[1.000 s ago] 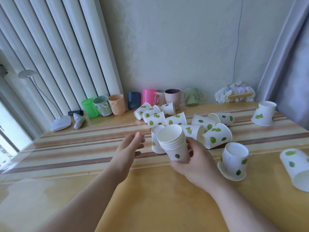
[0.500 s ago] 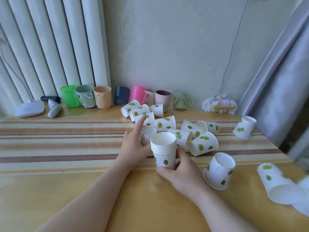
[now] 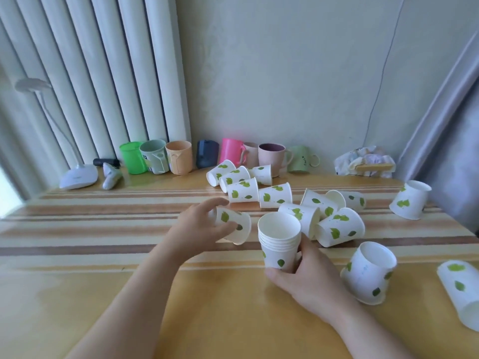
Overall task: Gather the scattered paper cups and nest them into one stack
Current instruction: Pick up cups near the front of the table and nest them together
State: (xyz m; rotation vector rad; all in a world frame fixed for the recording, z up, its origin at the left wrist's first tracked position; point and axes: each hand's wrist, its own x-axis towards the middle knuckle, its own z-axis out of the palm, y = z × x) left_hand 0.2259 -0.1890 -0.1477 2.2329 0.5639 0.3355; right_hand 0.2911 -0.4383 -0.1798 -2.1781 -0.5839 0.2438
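Note:
My right hand (image 3: pixel 308 275) grips an upright stack of nested paper cups (image 3: pixel 280 242), white with green leaves, at the table's middle. Just left of it, my left hand (image 3: pixel 199 229) is closed around a single paper cup (image 3: pixel 233 224), tilted with its mouth toward the stack. Several loose cups (image 3: pixel 259 193) lie on their sides behind the stack. One cup (image 3: pixel 369 273) leans at the right of my right hand, another (image 3: pixel 461 288) lies at the right edge, and one (image 3: pixel 410 199) sits upside down far right.
The wooden table (image 3: pixel 77 294) has a striped runner across it. A row of coloured plastic mugs (image 3: pixel 178 158) lines the back wall. A white desk lamp (image 3: pixel 77 176) stands back left, crumpled packaging (image 3: pixel 364 161) back right. A curtain hangs at the right.
My left hand reached to the cup left of the stack, closed on it and tipped it up off the table. The stack in my right hand stayed roughly in place.

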